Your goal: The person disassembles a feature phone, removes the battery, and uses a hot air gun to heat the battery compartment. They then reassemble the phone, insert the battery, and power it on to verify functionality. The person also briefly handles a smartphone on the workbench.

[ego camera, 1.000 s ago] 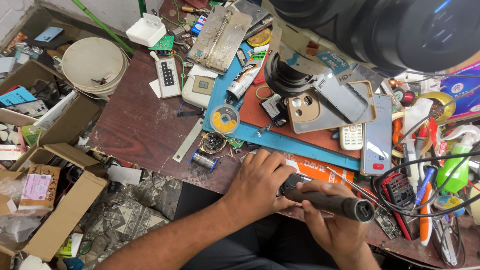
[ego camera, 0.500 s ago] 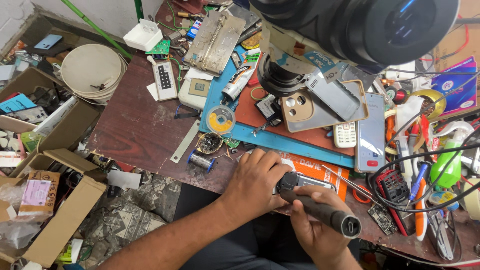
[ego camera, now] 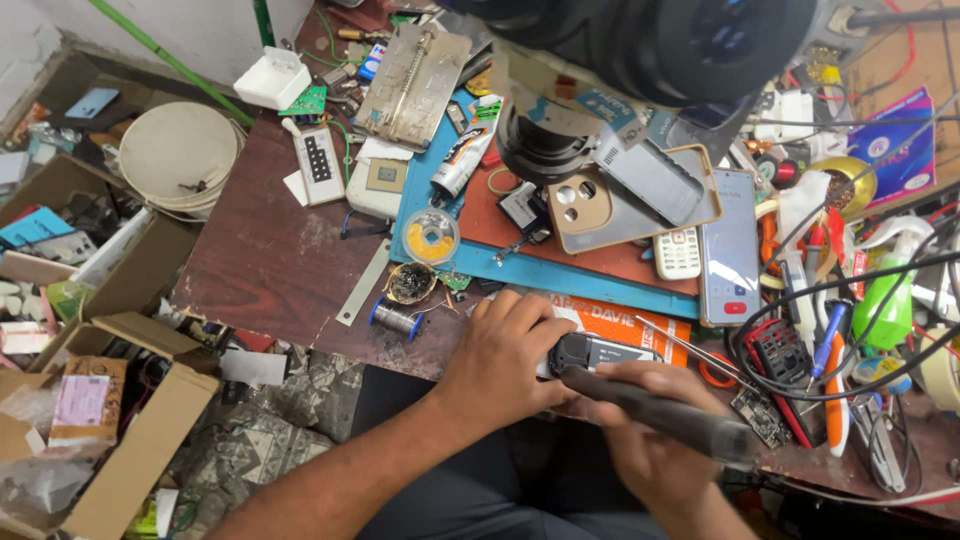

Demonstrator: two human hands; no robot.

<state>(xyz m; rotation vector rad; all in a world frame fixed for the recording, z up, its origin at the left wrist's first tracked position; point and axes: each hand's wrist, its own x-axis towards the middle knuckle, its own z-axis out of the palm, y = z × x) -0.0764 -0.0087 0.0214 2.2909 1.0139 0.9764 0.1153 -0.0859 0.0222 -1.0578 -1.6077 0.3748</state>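
At the far left, off the table's left edge, we saw open cardboard boxes (ego camera: 110,420) on the floor and a round white bucket (ego camera: 180,155) by the table's back left corner. On the bare brown table (ego camera: 270,260) near its left edge lay a white strip with dark buttons (ego camera: 318,165), and closer to the front edge a small spool of solder wire (ego camera: 397,318) beside a brass-wool tip cleaner (ego camera: 410,283).

Our left hand (ego camera: 505,355) came in from the lower left, forearm slanting up across the front edge, wrist bent and palm down. Its fingers were curled narrow over a small dark device (ego camera: 590,352) at the front edge of the table, pinning it down; the hand hid part of it, so we could not tell exactly what it was.

Our right hand (ego camera: 645,420) sat just right of it, below the front edge, fingers wrapped tight around a dark cylindrical handheld tool (ego camera: 665,415) whose tip pointed left and touched the device, its thick end running out to the lower right.

Further back lay a blue mat (ego camera: 560,270) with a tan phone back cover (ego camera: 600,205), then a smartphone (ego camera: 728,255), and a tangle of black cables (ego camera: 860,340) toward the right edge.
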